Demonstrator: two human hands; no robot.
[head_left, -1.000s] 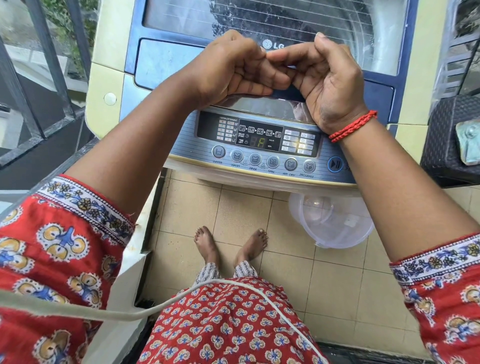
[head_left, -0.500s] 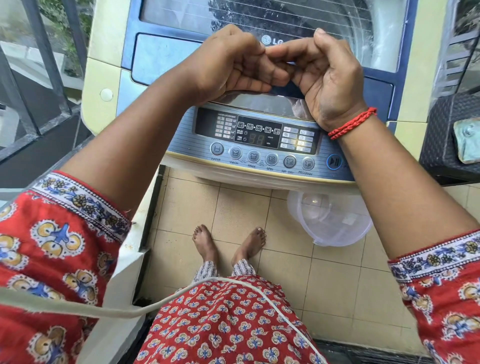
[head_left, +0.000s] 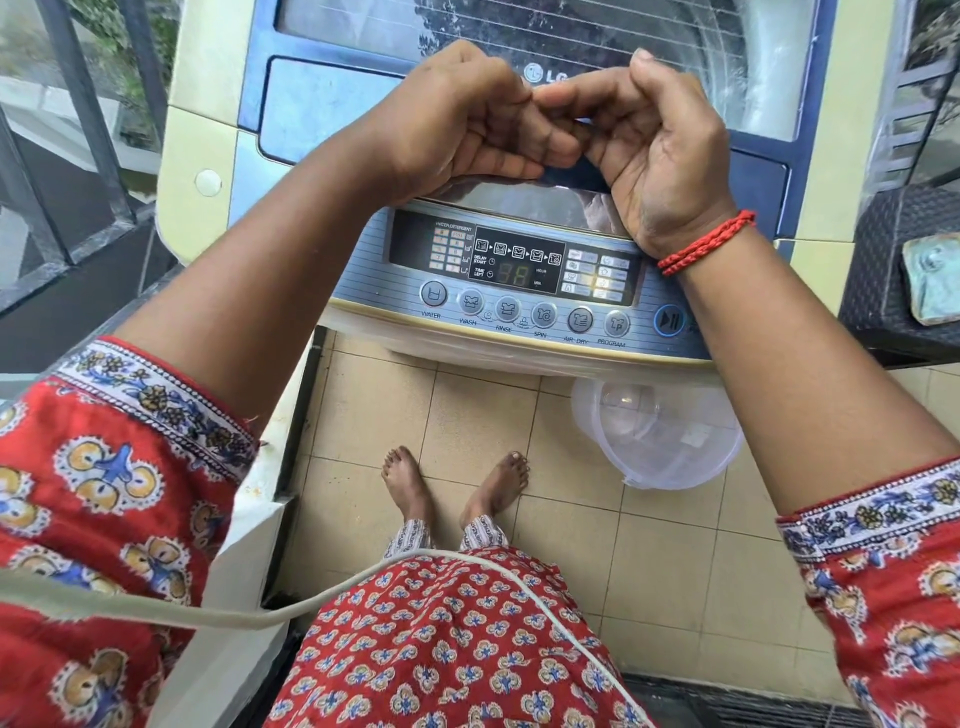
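Note:
A top-loading washing machine (head_left: 208, 104) stands in front of me, cream with a blue lid (head_left: 322, 104) that is down. My left hand (head_left: 457, 119) and my right hand (head_left: 660, 140) meet above the lid's front edge. Both have curled fingers, and their fingertips touch each other. I see nothing held between them. A red thread band (head_left: 706, 244) circles my right wrist. Below the hands lies the control panel (head_left: 519, 270), its display lit, with a row of round buttons and a blue start button (head_left: 670, 319).
A clear plastic tub (head_left: 660, 441) lies on the tiled floor under the machine's front, right of my bare feet. A metal railing (head_left: 88, 130) runs along the left. A black woven stand (head_left: 893, 260) stands at the right. A pale cable (head_left: 260, 616) crosses my lap.
My hands stay together above the lid, almost where they were. The figures on the panel's display have changed. The view has shifted slightly.

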